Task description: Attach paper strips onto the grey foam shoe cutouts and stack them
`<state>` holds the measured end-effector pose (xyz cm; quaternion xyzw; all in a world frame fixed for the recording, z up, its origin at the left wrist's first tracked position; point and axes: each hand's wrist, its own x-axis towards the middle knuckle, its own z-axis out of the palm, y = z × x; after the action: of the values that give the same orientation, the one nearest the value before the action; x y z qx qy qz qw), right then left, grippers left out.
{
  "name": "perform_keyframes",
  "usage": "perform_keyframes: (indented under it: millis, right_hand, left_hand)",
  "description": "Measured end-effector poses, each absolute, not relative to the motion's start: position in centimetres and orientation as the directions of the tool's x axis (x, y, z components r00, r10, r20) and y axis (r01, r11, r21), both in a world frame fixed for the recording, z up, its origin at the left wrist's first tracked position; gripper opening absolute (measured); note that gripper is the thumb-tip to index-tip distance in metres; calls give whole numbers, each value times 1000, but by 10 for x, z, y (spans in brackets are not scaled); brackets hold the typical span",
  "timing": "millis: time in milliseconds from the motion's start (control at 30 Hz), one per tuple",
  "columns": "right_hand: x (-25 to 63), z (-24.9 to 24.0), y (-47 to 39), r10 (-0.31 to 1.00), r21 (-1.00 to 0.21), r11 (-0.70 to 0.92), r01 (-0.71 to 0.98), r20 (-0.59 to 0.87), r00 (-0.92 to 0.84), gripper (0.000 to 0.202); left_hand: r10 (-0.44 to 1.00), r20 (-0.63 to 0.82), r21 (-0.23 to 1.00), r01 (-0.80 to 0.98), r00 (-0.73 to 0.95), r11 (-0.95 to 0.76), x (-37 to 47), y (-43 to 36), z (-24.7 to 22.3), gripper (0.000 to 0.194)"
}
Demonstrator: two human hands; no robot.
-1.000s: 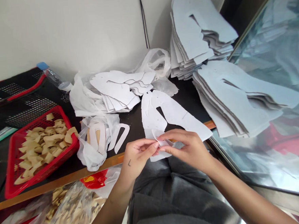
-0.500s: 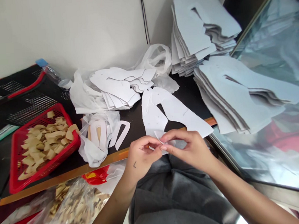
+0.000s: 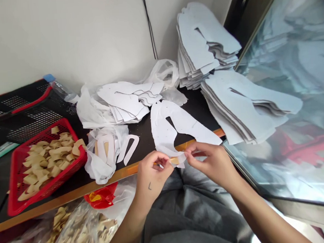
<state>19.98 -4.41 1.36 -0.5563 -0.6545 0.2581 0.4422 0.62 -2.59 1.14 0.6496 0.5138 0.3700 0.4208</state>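
Observation:
My left hand point(image 3: 155, 175) is closed in a pinch on one end of a small, thin, pale strip point(image 3: 182, 158). The thumb and fingertips of my right hand point(image 3: 213, 163) pinch the strip's other end. It looks partly see-through, and its exact kind is unclear. Just beyond the fingers lies a white cut-out sheet point(image 3: 188, 125) with a slot and two legs, its near left leg reaching down to the strip at the table edge. Part of that leg's end is hidden by my hands.
Stacks of similar white cut-outs point(image 3: 200, 33) stand at the back right, beside a glass panel point(image 3: 296, 101). At left, a red basket point(image 3: 68, 167) holds curled tan pieces. White U-shaped pieces point(image 3: 132, 147) lie near a plastic bag point(image 3: 99, 174). Bags of tan scraps point(image 3: 77, 227) sit below the table.
My hands have moved slightly apart, with the strip now stretched between them instead of bunched at the fingertips. The camera view has shifted a little.

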Motion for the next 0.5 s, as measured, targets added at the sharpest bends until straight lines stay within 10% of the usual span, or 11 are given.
perform_keyframes:
  millis: [267, 500]
  right_hand:
    - [184, 16, -47, 926, -777, 351, 523, 373, -67, 7]
    - [177, 12, -50, 938, -814, 345, 467, 314, -146, 9]
  left_hand:
    - [992, 67, 966, 240, 107, -91, 17, -29, 5, 35]
    - [969, 190, 920, 316, 159, -233, 13, -22, 10, 17]
